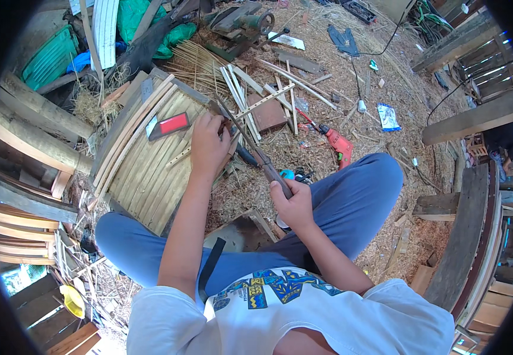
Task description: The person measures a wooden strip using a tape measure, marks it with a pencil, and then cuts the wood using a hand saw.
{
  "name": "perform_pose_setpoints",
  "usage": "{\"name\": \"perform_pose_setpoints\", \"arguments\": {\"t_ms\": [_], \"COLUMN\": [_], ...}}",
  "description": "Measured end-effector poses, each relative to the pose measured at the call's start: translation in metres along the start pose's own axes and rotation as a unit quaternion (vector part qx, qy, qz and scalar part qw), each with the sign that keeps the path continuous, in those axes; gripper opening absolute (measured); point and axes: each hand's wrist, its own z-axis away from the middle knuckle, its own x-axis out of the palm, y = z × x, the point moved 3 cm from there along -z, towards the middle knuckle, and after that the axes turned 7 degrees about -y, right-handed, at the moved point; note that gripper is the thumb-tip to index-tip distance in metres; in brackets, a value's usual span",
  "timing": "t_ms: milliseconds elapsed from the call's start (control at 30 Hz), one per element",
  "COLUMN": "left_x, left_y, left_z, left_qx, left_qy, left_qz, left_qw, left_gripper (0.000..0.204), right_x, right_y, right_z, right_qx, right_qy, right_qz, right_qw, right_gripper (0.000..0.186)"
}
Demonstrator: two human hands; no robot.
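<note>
In my right hand (293, 205) is the wooden handle of a long knife (259, 158), with the fingers wrapped round it. Its narrow dark blade slants up and to the left, past the fingers of my left hand (208, 145). My left hand is closed on a pale wooden strip (262, 102) with a row of small holes. The strip sticks out on both sides of that hand and crosses the blade. My fingers hide its middle. Below my left hand lies a slatted wooden surface (150, 171), bearing a flat red-and-black case (172, 124).
A red power drill (338, 145) lies on the shaving-strewn ground beyond my right knee. Pale sticks (238, 89) and a brown block (268, 113) lie ahead. Thin rods (200, 65) are heaped farther back. At right stands a long wooden beam (463, 236); another person (500, 145) is beyond.
</note>
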Motion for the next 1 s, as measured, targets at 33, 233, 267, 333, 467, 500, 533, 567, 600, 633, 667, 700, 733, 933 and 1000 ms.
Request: {"name": "perform_pose_setpoints", "arguments": {"t_ms": [33,233,267,333,467,500,533,567,600,633,667,700,733,933,1000], "left_x": [0.0,0.002,0.002,0.002,0.003,0.002,0.001,0.001,0.002,0.001,0.0,0.001,0.0,-0.001,0.0], "left_y": [0.0,-0.004,-0.003,-0.003,-0.001,-0.002,-0.002,-0.002,-0.003,-0.004,-0.004,-0.003,-0.002,0.003,0.003], "left_z": [0.0,-0.002,-0.002,-0.005,-0.006,-0.007,-0.007,-0.007,-0.008,-0.009,-0.009,-0.008,-0.008,-0.008,-0.006], "left_qx": [0.002,-0.01,-0.011,-0.013,-0.023,-0.02,-0.019,-0.019,-0.022,-0.025,-0.025,-0.024,-0.022,0.001,-0.005], "left_qy": [0.003,-0.015,-0.016,-0.025,-0.046,-0.045,-0.043,-0.044,-0.049,-0.054,-0.055,-0.056,-0.056,-0.041,-0.044], "left_qz": [0.001,-0.011,-0.011,-0.003,0.006,0.007,0.008,0.009,0.012,0.014,0.013,0.012,0.011,0.018,0.013], "left_qw": [1.0,1.0,1.0,1.0,0.999,0.999,0.999,0.999,0.998,0.998,0.998,0.998,0.998,0.999,0.999], "left_gripper": [0.022,0.015,0.015,0.012,0.012,0.012,0.012,0.012,0.012,0.011,0.011,0.011,0.011,0.011,0.011], "right_x": [-0.001,0.002,0.001,0.0,-0.005,-0.003,-0.002,0.0,0.003,0.006,0.005,0.002,-0.001,0.008,0.011], "right_y": [0.0,0.0,-0.002,-0.004,0.0,-0.002,-0.005,-0.008,-0.01,-0.012,-0.01,-0.008,-0.006,-0.017,-0.012], "right_z": [0.001,0.002,0.005,0.013,0.021,0.012,0.004,-0.003,-0.01,-0.014,-0.011,-0.004,0.003,-0.013,-0.024], "right_qx": [-0.001,0.008,0.01,0.004,0.016,0.012,0.008,0.009,0.011,0.013,0.014,0.018,0.022,0.009,-0.001], "right_qy": [0.002,0.0,0.001,0.0,0.005,0.012,0.018,0.019,0.018,0.017,0.017,0.017,0.017,0.026,0.02], "right_qz": [0.011,0.02,0.02,0.047,0.043,0.04,0.038,0.038,0.037,0.035,0.034,0.034,0.033,0.042,0.03], "right_qw": [1.0,1.0,1.0,0.999,0.999,0.999,0.999,0.999,0.999,0.999,0.999,0.999,0.999,0.999,0.999], "right_gripper": [0.034,0.034,0.034,0.036,0.037,0.038,0.04,0.04,0.04,0.041,0.041,0.041,0.041,0.041,0.041]}}
